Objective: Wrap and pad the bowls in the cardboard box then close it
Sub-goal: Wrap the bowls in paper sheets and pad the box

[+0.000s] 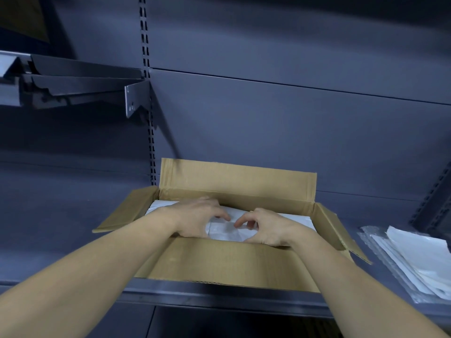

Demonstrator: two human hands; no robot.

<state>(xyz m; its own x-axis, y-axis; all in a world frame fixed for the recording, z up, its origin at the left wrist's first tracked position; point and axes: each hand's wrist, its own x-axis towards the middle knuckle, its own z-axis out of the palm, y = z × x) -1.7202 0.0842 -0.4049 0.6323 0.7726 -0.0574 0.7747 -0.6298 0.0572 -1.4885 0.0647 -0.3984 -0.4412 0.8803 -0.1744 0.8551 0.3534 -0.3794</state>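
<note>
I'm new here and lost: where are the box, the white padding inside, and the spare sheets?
box (219,259), head view, near flap
padding (227,231), head view, creased middle
sheets (419,252), head view, top sheet

I see a dark blue-grey metal shelf (73,264), its front lip running across the bottom of my view. A back panel (268,118) of the same colour rises from its back edge, split by a horizontal seam. A slotted upright (147,57) climbs the panel, left of centre. A pale metal bracket (133,100) hooks into it and carries two upper shelves (73,79) reaching off left. A second slotted upright (436,191) stands by the shelf's back right corner. A brown board (22,15) shows at top left; I cannot tell what it is.
</note>
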